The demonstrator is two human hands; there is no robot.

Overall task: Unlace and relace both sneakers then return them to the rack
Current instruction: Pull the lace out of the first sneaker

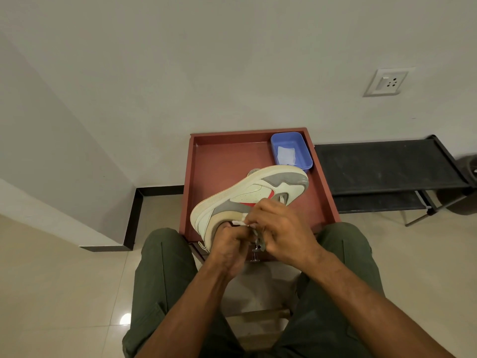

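Note:
A cream, grey and red sneaker point(247, 195) lies tilted on its side over the red-brown tray table point(219, 161), sole toward the wall, toe at the right. My left hand point(228, 244) grips the collar at the heel end. My right hand point(281, 228) is curled over the lacing area and pinches a pale lace point(241, 223) between both hands. A greyish lace end point(260, 241) hangs below my right hand. The eyelets are hidden by my fingers. Only one sneaker is in view.
A blue plastic tub point(291, 151) with a white packet sits at the tray's back right corner. A black two-shelf shoe rack point(387, 169) stands to the right against the wall. My knees in green trousers flank the table on a tiled floor.

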